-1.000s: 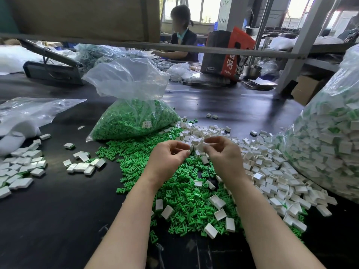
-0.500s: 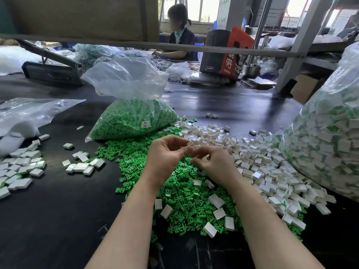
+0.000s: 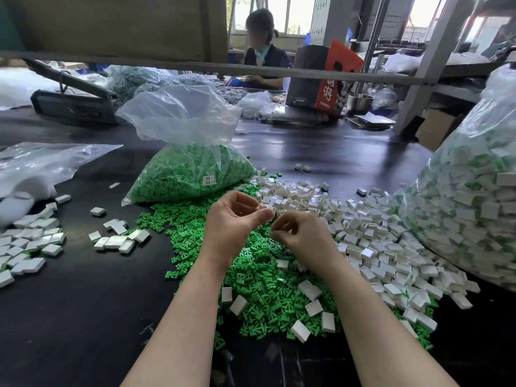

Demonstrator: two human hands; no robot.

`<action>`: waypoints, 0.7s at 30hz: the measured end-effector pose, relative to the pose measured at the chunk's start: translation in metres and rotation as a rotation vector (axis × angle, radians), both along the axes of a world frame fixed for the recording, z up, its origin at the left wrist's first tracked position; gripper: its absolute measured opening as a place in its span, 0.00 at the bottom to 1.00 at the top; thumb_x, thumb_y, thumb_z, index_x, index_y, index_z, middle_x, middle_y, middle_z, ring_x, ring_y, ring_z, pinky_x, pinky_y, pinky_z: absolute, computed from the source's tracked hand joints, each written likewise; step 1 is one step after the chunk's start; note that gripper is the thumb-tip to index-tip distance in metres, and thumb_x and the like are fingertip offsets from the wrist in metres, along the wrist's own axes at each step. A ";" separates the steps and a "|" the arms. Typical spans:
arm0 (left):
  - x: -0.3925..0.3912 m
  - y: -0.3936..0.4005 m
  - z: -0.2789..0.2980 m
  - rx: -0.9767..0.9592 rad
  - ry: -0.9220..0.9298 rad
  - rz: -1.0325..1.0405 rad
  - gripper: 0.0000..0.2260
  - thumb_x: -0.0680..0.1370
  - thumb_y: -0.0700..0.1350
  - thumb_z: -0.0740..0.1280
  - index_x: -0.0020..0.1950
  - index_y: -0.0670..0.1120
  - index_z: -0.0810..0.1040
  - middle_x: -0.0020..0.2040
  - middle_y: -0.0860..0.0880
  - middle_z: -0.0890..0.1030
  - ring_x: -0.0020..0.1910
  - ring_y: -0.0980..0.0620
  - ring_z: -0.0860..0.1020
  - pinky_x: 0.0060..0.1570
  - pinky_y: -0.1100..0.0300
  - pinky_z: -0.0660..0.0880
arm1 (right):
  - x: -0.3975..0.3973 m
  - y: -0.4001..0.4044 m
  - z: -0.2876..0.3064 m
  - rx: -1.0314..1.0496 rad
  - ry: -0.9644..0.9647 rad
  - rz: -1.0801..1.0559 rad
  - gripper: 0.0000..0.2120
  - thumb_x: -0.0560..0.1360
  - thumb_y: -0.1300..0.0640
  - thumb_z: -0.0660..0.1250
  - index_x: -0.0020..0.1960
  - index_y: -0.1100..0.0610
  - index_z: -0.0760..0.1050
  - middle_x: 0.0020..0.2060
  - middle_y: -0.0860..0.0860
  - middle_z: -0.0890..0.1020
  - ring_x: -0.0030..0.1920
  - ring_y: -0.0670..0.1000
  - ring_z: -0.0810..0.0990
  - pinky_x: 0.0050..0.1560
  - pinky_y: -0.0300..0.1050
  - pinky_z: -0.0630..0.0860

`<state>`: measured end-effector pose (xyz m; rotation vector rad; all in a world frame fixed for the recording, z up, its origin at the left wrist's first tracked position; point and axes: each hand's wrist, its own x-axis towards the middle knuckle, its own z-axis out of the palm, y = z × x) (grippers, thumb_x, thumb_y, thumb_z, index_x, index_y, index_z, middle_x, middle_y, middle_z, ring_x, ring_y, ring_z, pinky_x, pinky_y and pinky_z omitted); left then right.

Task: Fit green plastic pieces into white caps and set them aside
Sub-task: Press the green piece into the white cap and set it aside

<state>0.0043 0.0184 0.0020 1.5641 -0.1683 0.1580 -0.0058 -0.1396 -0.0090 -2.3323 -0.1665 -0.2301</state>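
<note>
From the head camera, at the centre of the frame, I am holding both bare hands together above a dark worktable [image 3: 83,317]. My left hand [image 3: 233,219] is curling its fingers and pinching a small white cap [image 3: 268,210] between thumb and fingertips. My right hand [image 3: 301,236] is sitting just beside it, a little lower, its fingers curled inward; whether it is holding a piece I cannot tell, since the fingertips are hiding whatever lies inside.

Beneath the hands, a loose heap of green plastic pieces [image 3: 259,277] is spreading across the lower centre of the frame, with a few white caps lying on top of it. To the right of centre, a pile of white caps [image 3: 371,236] is running toward the right edge, where a large clear bag of assembled pieces [image 3: 469,219] is bulging into the picture. Above the green heap, a clear bag of green pieces [image 3: 190,174] is standing open at its top.

At the left edge, finished caps [image 3: 28,244] are lying in a flat cluster, and a smaller group [image 3: 118,238] is lying nearer the green heap. Crumpled clear plastic [image 3: 42,163] is lying in the upper left. In the upper centre, beyond a metal rail [image 3: 307,72], another person [image 3: 265,51] is sitting at a far bench beside a red and black box [image 3: 324,76].
</note>
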 end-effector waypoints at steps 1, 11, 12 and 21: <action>0.000 0.000 0.000 -0.012 0.021 0.003 0.17 0.61 0.47 0.79 0.45 0.44 0.78 0.35 0.50 0.83 0.35 0.53 0.81 0.41 0.54 0.81 | 0.000 -0.001 0.001 0.099 0.009 -0.003 0.03 0.74 0.59 0.73 0.46 0.54 0.82 0.39 0.47 0.84 0.39 0.42 0.82 0.43 0.33 0.77; 0.003 0.002 -0.004 -0.105 0.062 -0.049 0.14 0.61 0.44 0.78 0.44 0.41 0.82 0.38 0.48 0.85 0.37 0.54 0.82 0.38 0.63 0.79 | -0.005 -0.001 0.011 0.661 0.037 0.039 0.11 0.76 0.66 0.69 0.47 0.50 0.83 0.46 0.54 0.85 0.47 0.51 0.82 0.50 0.39 0.80; 0.003 0.002 -0.005 -0.103 0.068 -0.055 0.14 0.62 0.43 0.77 0.44 0.41 0.82 0.39 0.47 0.85 0.37 0.55 0.82 0.38 0.64 0.78 | -0.005 -0.001 0.012 0.679 0.040 0.039 0.09 0.76 0.66 0.69 0.48 0.53 0.82 0.45 0.54 0.85 0.46 0.49 0.83 0.47 0.38 0.79; 0.003 -0.002 -0.006 -0.144 0.102 -0.104 0.06 0.71 0.37 0.74 0.47 0.42 0.82 0.39 0.47 0.86 0.37 0.56 0.83 0.36 0.68 0.76 | -0.005 -0.002 0.011 0.767 0.011 0.025 0.03 0.78 0.63 0.66 0.51 0.57 0.76 0.40 0.49 0.86 0.38 0.45 0.81 0.36 0.35 0.76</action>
